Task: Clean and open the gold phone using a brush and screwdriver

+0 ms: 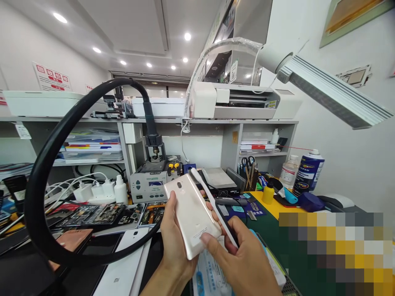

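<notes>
Gold phone back point(193, 213) held up over the bench, camera holes near its top, logo and fine print toward the lower end, too small to read. Left hand point(177, 242) wraps it, thumb on the near long edge, fingertips showing past the far one. Right hand point(243, 255) pinches the white-edged slab point(212, 201), seen nearly edge-on just beside the gold back; its thumb also presses the gold back's lower corner. White phone point(123, 263) lies lower left, "MI" mark legible. Blue-and-white packet point(210, 271) below the hands, print unreadable. Grey station point(149, 186) has a lit display, digits unclear. Blue spray can point(308, 172) at right, label blurred; wall sign point(52, 77) in red characters. Black hose point(41, 164) arches over the left side, its lower run crossing the white phone; little room there among boards point(108, 213) and phones. Green mat point(271, 224) right of the hands has open surface, yellow border point(274, 207) behind; lower right pixelated.
</notes>
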Action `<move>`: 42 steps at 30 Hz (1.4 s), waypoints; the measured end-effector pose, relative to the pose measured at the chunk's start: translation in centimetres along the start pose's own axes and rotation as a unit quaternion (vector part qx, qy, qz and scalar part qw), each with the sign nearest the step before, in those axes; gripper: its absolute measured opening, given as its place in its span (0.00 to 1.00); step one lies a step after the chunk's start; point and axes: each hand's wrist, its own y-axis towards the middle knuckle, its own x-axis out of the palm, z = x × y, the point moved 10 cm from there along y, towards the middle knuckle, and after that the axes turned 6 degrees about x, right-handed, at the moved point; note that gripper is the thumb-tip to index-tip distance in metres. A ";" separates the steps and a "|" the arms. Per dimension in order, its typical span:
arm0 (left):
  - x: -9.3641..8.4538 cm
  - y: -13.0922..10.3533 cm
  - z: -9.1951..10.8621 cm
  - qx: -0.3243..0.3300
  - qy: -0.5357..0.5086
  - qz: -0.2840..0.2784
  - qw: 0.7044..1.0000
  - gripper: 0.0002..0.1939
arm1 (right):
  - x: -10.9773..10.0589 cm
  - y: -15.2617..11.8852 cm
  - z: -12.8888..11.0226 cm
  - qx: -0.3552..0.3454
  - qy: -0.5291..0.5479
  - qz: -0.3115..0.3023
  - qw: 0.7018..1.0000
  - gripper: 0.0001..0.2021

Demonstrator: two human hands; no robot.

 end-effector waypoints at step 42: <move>-1.6 0.1 -2.6 -0.124 0.011 0.048 0.991 0.33 | -0.3 -0.4 -0.5 0.002 -0.160 0.046 0.986 0.18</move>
